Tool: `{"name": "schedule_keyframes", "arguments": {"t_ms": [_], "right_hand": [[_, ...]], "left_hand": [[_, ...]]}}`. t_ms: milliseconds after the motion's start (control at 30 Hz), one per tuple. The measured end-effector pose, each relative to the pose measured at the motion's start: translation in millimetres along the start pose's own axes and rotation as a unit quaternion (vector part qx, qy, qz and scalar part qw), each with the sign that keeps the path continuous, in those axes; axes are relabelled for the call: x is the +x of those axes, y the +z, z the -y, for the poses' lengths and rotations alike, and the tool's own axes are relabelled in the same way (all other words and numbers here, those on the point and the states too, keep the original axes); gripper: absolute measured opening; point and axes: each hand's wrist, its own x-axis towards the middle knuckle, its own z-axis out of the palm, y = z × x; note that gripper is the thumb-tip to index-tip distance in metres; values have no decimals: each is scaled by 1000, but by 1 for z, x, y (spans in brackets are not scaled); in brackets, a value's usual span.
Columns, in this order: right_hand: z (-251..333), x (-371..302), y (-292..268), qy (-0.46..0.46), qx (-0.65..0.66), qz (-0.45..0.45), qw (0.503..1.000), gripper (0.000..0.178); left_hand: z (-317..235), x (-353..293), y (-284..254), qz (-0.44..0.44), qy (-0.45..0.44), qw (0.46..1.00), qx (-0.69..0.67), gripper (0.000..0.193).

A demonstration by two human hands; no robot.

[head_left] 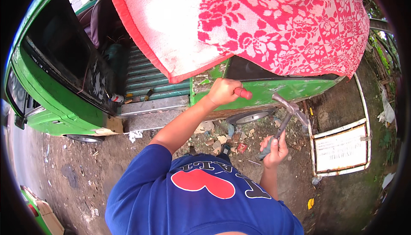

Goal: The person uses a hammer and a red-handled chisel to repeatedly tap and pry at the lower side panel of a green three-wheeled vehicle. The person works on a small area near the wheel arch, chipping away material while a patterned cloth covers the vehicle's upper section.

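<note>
At frame centre, my left hand [222, 91] grips a red-handled tool [243, 92] against the green van panel [291, 90]; my right hand [276, 148] clenches the hammer [287, 113]. Strike squarely, tool steady.

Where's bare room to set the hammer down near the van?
Free: the diamond-plate step under the open sliding door; bare dirt below the front wheel. Crowded: rubble between the step and the rear wheel, just beside the right hand with the hammer. Left hand grips a red-handled tool against the panel.
</note>
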Motion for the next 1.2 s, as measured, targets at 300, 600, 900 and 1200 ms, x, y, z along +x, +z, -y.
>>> {"name": "schedule_keyframes", "arguments": {"t_ms": [300, 600, 900, 1200], "right_hand": [[2, -4, -8, 11, 10, -37, 999, 52], [-5, -9, -9, 56, -4, -36, 998, 51], [-15, -10, -5, 61, -10, -40, 997, 50], [-10, -15, 6, -92, 37, -37, 994, 51]], "left_hand": [[1, -3, 9, -1, 2, 1000, 5, 9], [-4, 3, 9, 30, -7, 999, 13, 5], [0, 5, 0, 39, -8, 999, 17, 5], [4, -1, 1, -1, 38, 999, -16, 6]]}}
